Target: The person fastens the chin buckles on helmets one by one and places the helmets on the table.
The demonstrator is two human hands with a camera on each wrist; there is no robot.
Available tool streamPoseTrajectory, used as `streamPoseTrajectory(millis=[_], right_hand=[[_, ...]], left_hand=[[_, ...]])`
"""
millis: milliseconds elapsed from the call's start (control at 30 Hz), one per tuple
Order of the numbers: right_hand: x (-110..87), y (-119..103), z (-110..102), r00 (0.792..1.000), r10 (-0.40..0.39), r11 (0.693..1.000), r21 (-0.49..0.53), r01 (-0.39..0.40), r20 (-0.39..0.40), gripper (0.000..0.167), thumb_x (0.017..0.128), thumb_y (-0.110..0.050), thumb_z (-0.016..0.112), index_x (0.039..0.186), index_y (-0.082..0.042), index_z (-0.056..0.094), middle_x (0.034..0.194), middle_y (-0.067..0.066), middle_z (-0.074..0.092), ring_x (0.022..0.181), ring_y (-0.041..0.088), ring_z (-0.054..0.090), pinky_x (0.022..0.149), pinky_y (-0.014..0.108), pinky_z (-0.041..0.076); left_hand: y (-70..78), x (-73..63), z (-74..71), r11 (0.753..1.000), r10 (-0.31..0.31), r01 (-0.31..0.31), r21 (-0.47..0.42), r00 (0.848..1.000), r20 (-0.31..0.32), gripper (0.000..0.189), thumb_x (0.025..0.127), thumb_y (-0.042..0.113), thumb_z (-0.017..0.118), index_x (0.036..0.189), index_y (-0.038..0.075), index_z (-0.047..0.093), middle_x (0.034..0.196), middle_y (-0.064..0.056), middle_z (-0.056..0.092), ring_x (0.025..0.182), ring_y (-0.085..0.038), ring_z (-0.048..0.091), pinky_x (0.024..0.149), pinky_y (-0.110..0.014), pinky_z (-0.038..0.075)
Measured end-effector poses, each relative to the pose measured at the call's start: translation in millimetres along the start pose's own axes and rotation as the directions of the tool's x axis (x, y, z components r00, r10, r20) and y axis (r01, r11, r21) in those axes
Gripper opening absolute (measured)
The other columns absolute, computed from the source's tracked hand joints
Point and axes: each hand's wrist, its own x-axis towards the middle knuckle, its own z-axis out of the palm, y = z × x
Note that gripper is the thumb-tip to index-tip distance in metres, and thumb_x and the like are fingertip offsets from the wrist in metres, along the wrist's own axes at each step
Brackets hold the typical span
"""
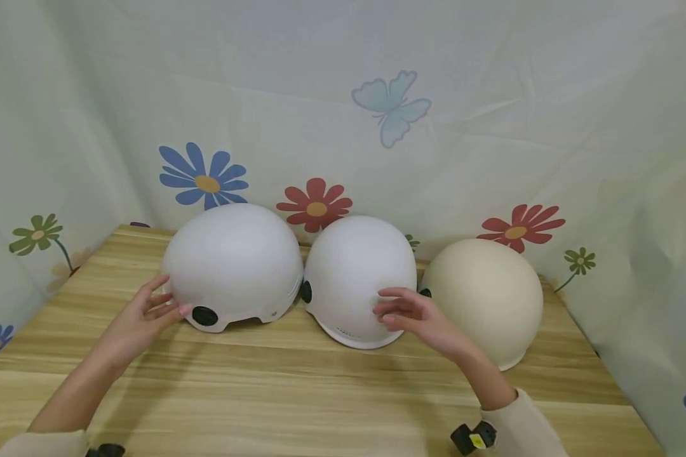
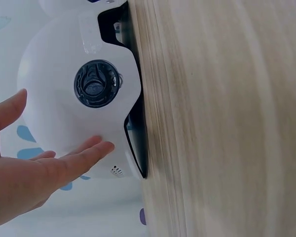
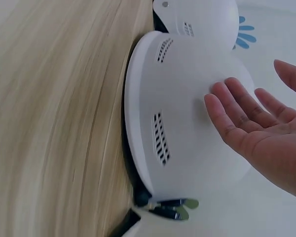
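Three helmets stand side by side on the wooden table (image 1: pixel 320 393). The left white helmet (image 1: pixel 234 260) is turned sideways, with a round black disc (image 2: pixel 96 84) on its side. My left hand (image 1: pixel 143 317) is at its left end, fingers spread; whether the fingertips touch the shell I cannot tell. In the middle is another white helmet (image 1: pixel 354 273) with rows of small vent holes (image 3: pixel 160 138). My right hand (image 1: pixel 417 317) is in front of its right side, fingers loosely bent and holding nothing. A cream helmet (image 1: pixel 486 298) sits on the right, partly behind my right forearm.
A pale curtain (image 1: pixel 297 127) printed with flowers and a butterfly hangs behind and beside the table. The helmets stand close together near the table's back edge. A small black wrist camera (image 1: pixel 473 438) is on my right sleeve.
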Motion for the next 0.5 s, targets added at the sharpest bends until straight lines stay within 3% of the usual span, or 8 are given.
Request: streamPoseTrajectory(millis=[133, 267, 500], right_hand=[[-12.2, 5, -13, 0.999, 0.029, 0.999, -0.025, -0.03, -0.042, 0.045, 0.091, -0.015, 0.057, 0.13, 0.001, 0.043, 0.119, 0.024, 0.053, 0.109, 0.037, 0.052, 0.085, 0.038, 0.047], [-25.6, 6, -28, 0.993, 0.053, 0.993, -0.103, -0.064, -0.105, 0.045, 0.092, -0.019, 0.057, 0.13, -0.001, 0.043, 0.121, 0.022, 0.053, 0.107, 0.035, 0.052, 0.085, 0.032, 0.047], [-46.8, 0, -50, 0.98, 0.009, 0.971, -0.233, -0.056, -0.201, 0.042, 0.092, -0.018, 0.056, 0.128, 0.0, 0.046, 0.12, 0.021, 0.053, 0.111, 0.037, 0.05, 0.084, 0.022, 0.045]], left_hand=[[0.1, -0.8, -0.2, 1.0, 0.005, -0.005, 0.001, 1.0, 0.003, 0.089, 0.09, 0.038, 0.055, 0.145, 0.005, -0.006, 0.14, -0.038, 0.013, 0.125, -0.051, 0.023, 0.093, -0.063, 0.028], [0.4, -2.3, -0.6, 1.0, 0.005, -0.005, 0.014, 1.0, 0.007, 0.089, 0.09, 0.038, 0.055, 0.145, 0.005, -0.006, 0.14, -0.038, 0.014, 0.125, -0.051, 0.023, 0.093, -0.063, 0.028], [2.7, -4.2, -0.6, 0.999, 0.02, -0.021, 0.038, 0.999, 0.025, 0.088, 0.09, 0.035, 0.057, 0.146, 0.006, -0.005, 0.14, -0.037, 0.014, 0.125, -0.052, 0.024, 0.092, -0.063, 0.029]])
